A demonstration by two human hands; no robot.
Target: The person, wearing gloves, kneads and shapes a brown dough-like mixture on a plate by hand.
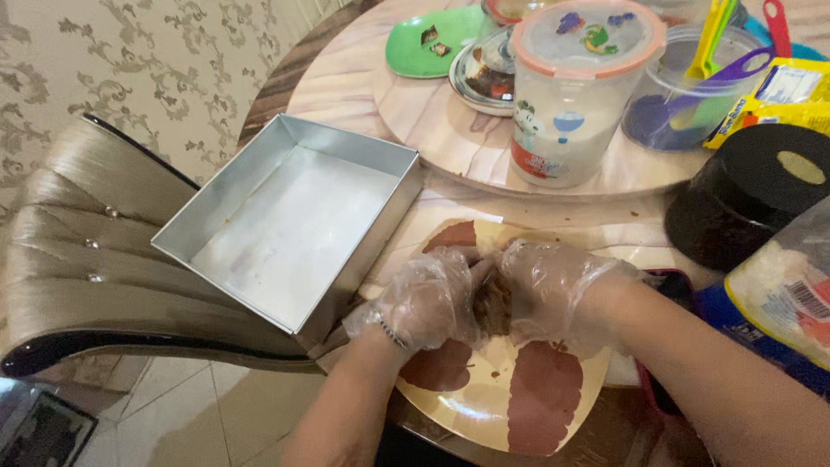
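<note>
Both gloved hands, left hand [426, 300] and right hand [553, 290], cupped tight around a brown lump [493, 304] over the cream plate [484, 402] at the table [380, 82] edge. Empty square metal pan [285, 220] just left, overhanging the edge. Containers crowd behind.

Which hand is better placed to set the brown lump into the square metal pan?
Left hand: it sits nearest the metal pan. Right hand is farther, across the brown lump.
</note>
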